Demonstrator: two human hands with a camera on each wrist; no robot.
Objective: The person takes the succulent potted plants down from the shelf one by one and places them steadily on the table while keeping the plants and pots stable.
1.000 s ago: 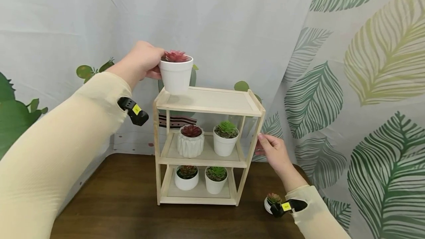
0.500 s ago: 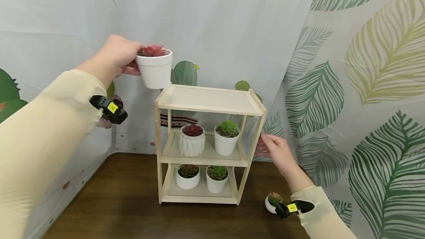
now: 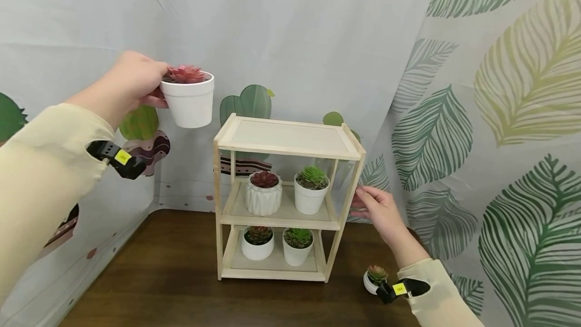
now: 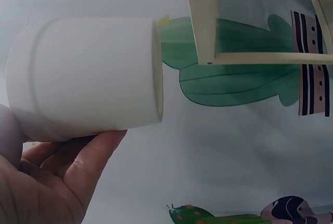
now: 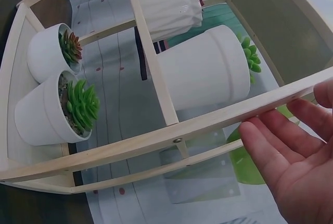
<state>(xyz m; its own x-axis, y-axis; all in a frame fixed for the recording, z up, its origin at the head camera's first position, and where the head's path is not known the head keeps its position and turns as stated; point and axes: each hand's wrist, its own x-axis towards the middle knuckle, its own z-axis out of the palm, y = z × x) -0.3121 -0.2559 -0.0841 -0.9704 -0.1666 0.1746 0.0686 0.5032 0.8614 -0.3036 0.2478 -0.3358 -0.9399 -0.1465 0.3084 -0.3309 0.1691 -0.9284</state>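
Note:
My left hand grips the rim of a white pot with a red succulent. It is held in the air, left of and above the wooden shelf's top board. The pot's smooth side fills much of the left wrist view, with fingers beneath it. My right hand pinches the shelf's right front post between thumb and fingers. On the middle tier stand a ribbed pot with a dark red succulent and a white pot with a green one.
The bottom tier bears a low white pot and a taller one, both planted. A small potted succulent stands on the brown table, partly behind the right wrist camera. Printed curtains hang behind and to the right.
My left hand has carried the red succulent's pot leftward, from over the shelf's top board to beyond its left side. The right hand has stayed at the post.

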